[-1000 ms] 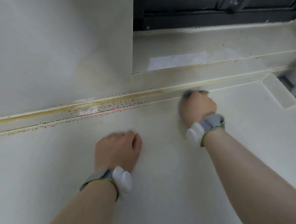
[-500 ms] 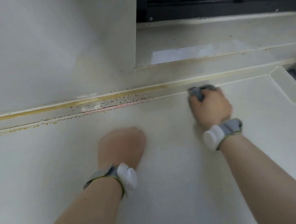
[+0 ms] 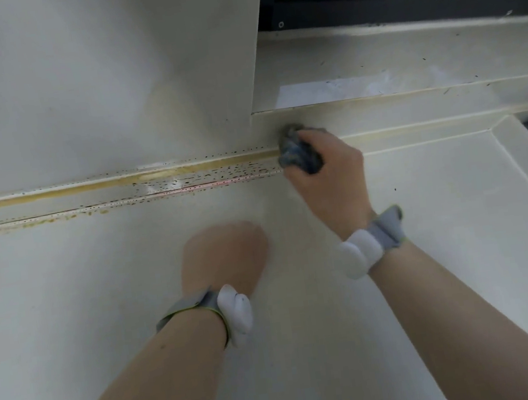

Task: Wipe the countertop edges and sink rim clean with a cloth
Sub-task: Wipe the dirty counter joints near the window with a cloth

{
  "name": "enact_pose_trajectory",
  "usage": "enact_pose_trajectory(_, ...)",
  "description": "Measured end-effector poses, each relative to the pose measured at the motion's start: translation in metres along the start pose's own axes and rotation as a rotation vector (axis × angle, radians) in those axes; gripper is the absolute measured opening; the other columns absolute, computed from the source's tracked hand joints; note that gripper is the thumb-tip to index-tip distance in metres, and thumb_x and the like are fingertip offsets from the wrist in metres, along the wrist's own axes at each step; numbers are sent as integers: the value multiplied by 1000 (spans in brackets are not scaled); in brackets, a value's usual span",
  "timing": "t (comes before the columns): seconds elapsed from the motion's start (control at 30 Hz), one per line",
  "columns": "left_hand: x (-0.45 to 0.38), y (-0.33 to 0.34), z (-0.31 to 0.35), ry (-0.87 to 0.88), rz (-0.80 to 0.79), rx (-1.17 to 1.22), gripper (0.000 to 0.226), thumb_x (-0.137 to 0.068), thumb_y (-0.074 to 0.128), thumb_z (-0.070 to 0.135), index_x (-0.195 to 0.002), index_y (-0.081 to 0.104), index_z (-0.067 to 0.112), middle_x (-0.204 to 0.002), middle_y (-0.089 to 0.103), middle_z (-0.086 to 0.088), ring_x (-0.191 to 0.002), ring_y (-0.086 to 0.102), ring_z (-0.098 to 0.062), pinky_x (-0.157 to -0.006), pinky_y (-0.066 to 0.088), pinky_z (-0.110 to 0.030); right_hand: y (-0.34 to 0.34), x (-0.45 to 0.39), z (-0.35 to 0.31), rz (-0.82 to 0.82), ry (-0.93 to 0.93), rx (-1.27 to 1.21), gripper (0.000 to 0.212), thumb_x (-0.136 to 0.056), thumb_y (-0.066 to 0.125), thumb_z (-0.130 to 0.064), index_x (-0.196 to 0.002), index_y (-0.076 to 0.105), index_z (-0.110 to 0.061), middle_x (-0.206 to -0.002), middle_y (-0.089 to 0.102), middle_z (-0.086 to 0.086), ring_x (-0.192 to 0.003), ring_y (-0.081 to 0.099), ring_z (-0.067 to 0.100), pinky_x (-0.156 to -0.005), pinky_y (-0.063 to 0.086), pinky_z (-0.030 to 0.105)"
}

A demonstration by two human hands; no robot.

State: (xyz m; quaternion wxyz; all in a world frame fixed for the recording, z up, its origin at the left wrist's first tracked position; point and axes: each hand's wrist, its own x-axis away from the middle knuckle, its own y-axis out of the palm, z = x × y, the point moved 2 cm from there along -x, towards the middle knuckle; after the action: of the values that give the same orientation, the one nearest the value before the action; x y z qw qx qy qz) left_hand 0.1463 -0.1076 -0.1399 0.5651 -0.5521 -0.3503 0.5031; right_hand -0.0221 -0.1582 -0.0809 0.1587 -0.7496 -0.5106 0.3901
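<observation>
Cloth [image 3: 298,153] shifted left — right hand [image 3: 329,174] clutching it.

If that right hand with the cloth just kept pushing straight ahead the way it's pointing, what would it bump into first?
The right hand points up-left with the cloth leading. The cloth already seems pressed at the low back ledge; beyond that likely comes the white wall panel's corner, though depth is unclear.

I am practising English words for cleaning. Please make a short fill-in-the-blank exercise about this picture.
1. The cloth is held in the ____ hand.
2. The left hand is closed in a ____ on the countertop.
3. The dirty specks lie to the ____ of the cloth.
4. Each wrist wears a grey ____.

Missing words: right; fist; left; band
</observation>
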Motion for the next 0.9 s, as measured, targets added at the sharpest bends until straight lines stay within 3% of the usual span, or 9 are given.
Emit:
enact_pose_trajectory(0.13, 0, 1, 0, -15, -10, 10, 40, -90, 50, 41, -59, 42, 18, -47, 48, 3, -45, 45, -22, -44, 31, -24, 28, 1, 24, -37, -332, 323, 31, -78, 57, -20, -103, 71, -8, -86, 65, 9, -75, 59, 32, -59, 52, 38)
enact_pose_trajectory(0.23, -1, 2, 1, -26, -9, 3, 39, -88, 53, 39, -58, 42, 17, -46, 45, 3, -44, 42, -21, -44, 26, -22, 17, -6, 49, -49, -551, 384, 26, -85, 57, -15, -103, 70, -3, -83, 65, 13, -73, 57, 35, -64, 52, 41)
enact_pose_trajectory(0.43, 1, 1, 1, -44, -33, -12, 41, -90, 50, 41, -58, 39, 19, -46, 42, 5, -44, 40, -18, -43, 29, -23, -31, -29, 97, -83, -719, 489, 18, -84, 65, -6, -99, 70, 2, -79, 63, 14, -71, 55, 33, -72, 47, 38)
enact_pose_trajectory(0.57, 0, 1, 1, -62, -54, -14, 41, -92, 49, 43, -60, 41, 18, -47, 44, 6, -46, 41, -18, -44, 33, -23, -81, -38, 151, -49, -544, 619, 20, -85, 64, -13, -101, 69, -1, -89, 68, 17, -75, 55, 36, -75, 45, 39)
enact_pose_trajectory(0.67, -1, 0, 0, -59, -58, -29, 40, -92, 47, 44, -60, 41, 20, -48, 43, 6, -46, 41, -17, -45, 35, -23, -104, -38, 172, 55, -197, 685, 22, -84, 59, -18, -100, 69, -5, -88, 68, 16, -74, 54, 37, -65, 44, 37)
enact_pose_trajectory(0.77, -2, -3, 3, -64, -53, -47, 40, -91, 47, 43, -59, 40, 20, -47, 42, 6, -45, 39, -16, -45, 27, -22, -86, -38, 153, 98, 130, 660, 15, -80, 56, -16, -87, 66, -7, -83, 65, 17, -76, 51, 36, -58, 33, 33)
enact_pose_trajectory(0.9, -2, -6, 6, -71, -46, -67, 40, -89, 48, 42, -58, 37, 20, -46, 38, 8, -45, 37, -15, -47, 19, -22, -55, -32, 119, 102, 191, 590, 15, -77, 55, -17, -81, 64, -6, -77, 62, 16, -78, 52, 35, -57, 30, 30)
